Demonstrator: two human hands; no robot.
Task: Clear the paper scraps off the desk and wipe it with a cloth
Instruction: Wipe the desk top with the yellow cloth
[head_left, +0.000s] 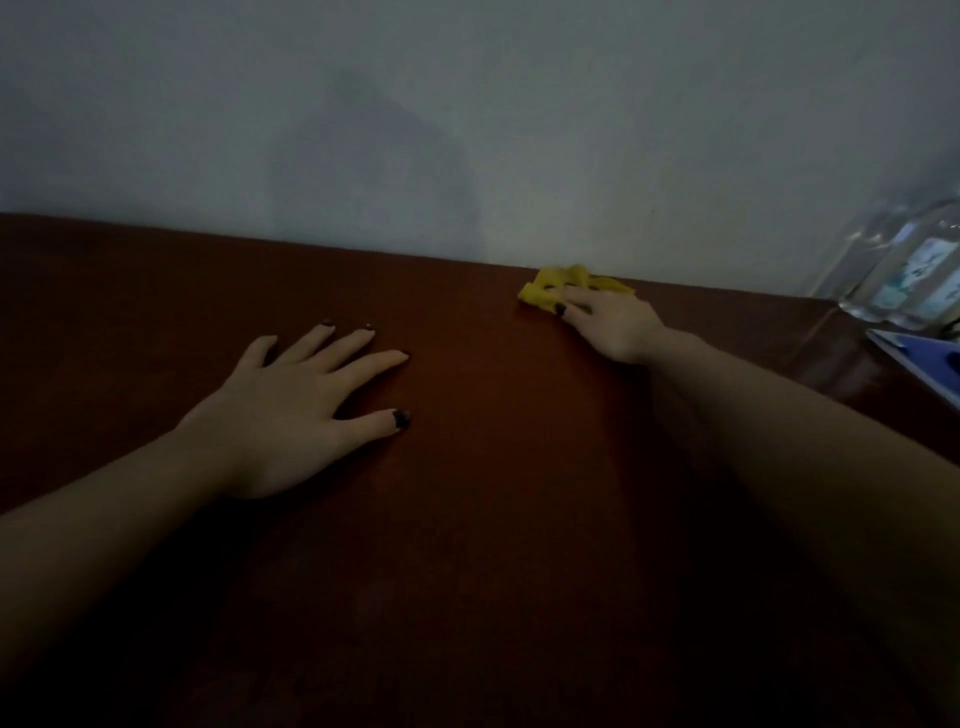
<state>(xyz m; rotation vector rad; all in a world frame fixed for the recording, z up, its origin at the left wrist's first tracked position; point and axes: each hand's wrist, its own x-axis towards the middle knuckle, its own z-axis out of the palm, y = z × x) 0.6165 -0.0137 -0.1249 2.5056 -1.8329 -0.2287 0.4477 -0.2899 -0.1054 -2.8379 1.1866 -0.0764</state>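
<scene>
Cloth (558, 283) under the right hand (613, 325), close against the wall (467, 130)

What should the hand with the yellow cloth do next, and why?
Probably pull the yellow cloth back toward the body in one stroke. The right hand presses it at the far edge of the desk, against the wall, so it cannot go farther; the left hand rests flat, and no paper scraps show.

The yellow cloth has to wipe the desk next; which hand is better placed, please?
Right: the right hand lies on the yellow cloth by the wall; the left hand rests flat on the desk, apart.
</scene>
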